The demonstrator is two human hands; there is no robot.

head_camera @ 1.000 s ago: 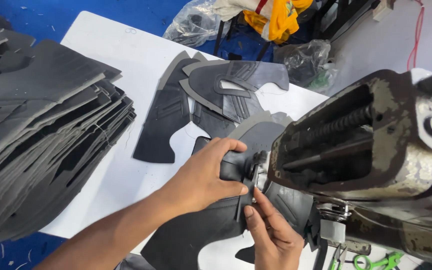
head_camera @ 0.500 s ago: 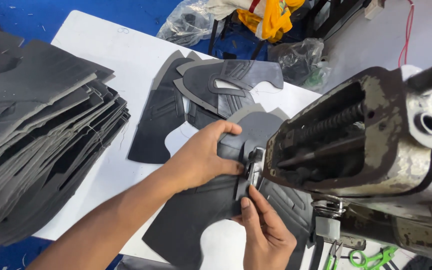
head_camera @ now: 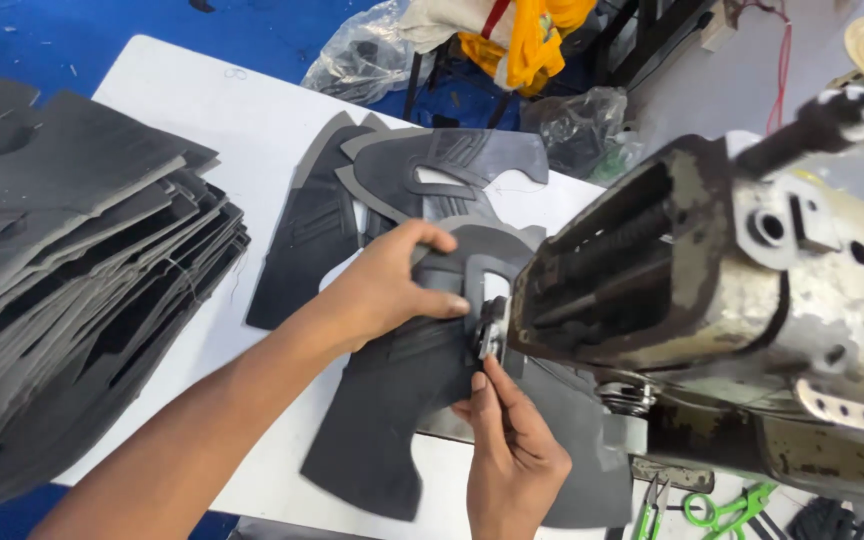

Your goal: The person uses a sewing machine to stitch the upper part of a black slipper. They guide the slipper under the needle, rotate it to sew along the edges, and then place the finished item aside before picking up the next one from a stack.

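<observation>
My left hand (head_camera: 392,285) grips the upper edge of a dark grey cut piece (head_camera: 392,400) lying flat on the white table (head_camera: 202,130), right at the foot of a worn grey sewing machine (head_camera: 712,300). My right hand (head_camera: 512,450) comes from below, its fingers pressed on the same piece beside the presser foot (head_camera: 490,335). The piece's far edge is hidden under the machine head.
A tall stack of dark grey cut pieces (head_camera: 62,290) fills the left. Several finished shaped pieces (head_camera: 422,180) lie behind my hands. Green-handled scissors (head_camera: 722,500) rest at the lower right. Plastic bags (head_camera: 372,60) and cloth sit past the table's far edge.
The view has shifted slightly. My left hand has slid the piece up and right toward the presser foot, and my right hand's fingers have moved closer to the foot.
</observation>
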